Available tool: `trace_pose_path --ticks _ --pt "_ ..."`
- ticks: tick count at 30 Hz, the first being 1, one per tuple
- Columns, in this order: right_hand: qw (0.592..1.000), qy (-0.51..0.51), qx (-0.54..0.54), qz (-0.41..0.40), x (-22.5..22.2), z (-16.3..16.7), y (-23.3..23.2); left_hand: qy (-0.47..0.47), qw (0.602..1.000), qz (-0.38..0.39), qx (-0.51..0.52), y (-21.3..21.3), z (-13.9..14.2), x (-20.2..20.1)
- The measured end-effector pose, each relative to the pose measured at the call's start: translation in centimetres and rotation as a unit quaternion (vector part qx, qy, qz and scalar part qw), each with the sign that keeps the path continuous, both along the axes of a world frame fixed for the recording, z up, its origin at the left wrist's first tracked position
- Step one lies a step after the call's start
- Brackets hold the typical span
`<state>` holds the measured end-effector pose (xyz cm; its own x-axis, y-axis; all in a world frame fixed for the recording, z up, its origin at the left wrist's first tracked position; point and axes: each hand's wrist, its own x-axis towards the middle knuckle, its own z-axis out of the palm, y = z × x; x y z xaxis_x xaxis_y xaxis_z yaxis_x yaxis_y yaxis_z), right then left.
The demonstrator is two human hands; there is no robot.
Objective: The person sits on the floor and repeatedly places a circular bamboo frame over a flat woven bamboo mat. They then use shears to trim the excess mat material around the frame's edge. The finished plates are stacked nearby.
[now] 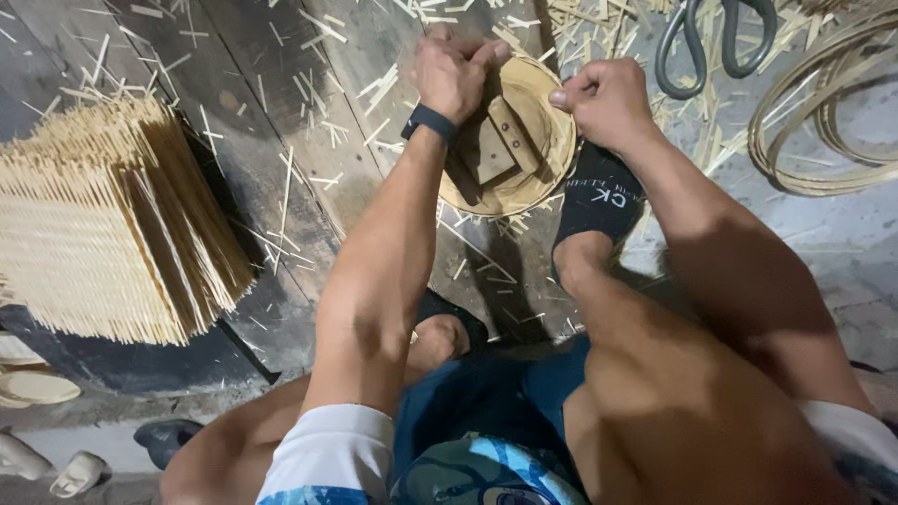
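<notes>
Stack of woven bamboo mats (112, 224) well left of the fingers, left hand (454, 70) fisted over wooden block (496, 140), round woven basket (547, 112) beneath, right hand (606, 98) fingers curled pinching basket rim, grey shears (716, 42) and coiled bamboo strips (823, 112) right of them

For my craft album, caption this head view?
Both hands, left hand and right hand, press a round woven bamboo basket on dark wooden planks.

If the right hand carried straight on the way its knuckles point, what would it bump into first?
The right hand points leftward across the round woven basket, so it would most likely meet the left hand, which presses on the wooden block inside. Depth is hard to judge.
</notes>
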<state>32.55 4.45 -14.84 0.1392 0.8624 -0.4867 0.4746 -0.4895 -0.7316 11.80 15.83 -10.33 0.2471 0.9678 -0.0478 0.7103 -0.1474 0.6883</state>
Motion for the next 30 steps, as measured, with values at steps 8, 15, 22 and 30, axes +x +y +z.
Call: trace_pose_path --ticks 8,15,22,30 --pt "0.989 0.130 -0.064 -0.038 0.0 1.0 -2.3 -0.023 0.988 0.151 -0.036 -1.5 -1.2 -6.4" --pt "0.974 0.165 -0.137 -0.073 0.8 0.4 -3.0 -0.201 0.862 0.253 -0.390 -8.3 -2.6 -13.4" --pt "0.973 0.186 -0.090 -0.101 0.0 0.8 -2.8 -0.162 0.852 0.303 -0.395 -7.1 -2.8 -12.5" --pt "0.938 0.278 -0.140 -0.154 -2.0 5.0 -2.0 -0.531 0.624 0.317 -0.478 -13.3 -0.3 -10.5"
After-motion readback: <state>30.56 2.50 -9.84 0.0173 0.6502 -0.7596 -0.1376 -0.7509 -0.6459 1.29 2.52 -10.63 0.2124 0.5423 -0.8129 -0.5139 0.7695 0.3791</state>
